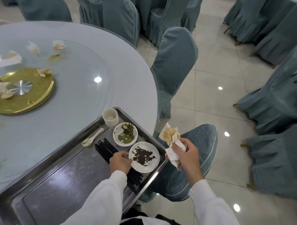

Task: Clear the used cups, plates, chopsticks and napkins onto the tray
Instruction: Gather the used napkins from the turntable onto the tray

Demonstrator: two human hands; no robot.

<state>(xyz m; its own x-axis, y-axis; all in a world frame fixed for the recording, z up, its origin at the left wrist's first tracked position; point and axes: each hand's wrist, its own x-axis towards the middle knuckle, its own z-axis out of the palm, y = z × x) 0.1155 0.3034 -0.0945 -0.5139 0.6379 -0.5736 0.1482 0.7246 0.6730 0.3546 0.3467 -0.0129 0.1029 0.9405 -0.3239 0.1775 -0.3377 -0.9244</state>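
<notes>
round table (129,79), gold turntable hub (29,99), covered chairs (174,64)

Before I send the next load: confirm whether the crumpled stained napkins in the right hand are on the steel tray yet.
No: the right hand holds the crumpled stained napkins beyond the steel tray's rim, above a chair seat.

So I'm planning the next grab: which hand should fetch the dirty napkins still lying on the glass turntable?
Probably the left hand. It only grips the near plate, already on the tray, and is on the turntable's side. The right hand is full of crumpled napkins, held beyond the tray's edge.
</notes>
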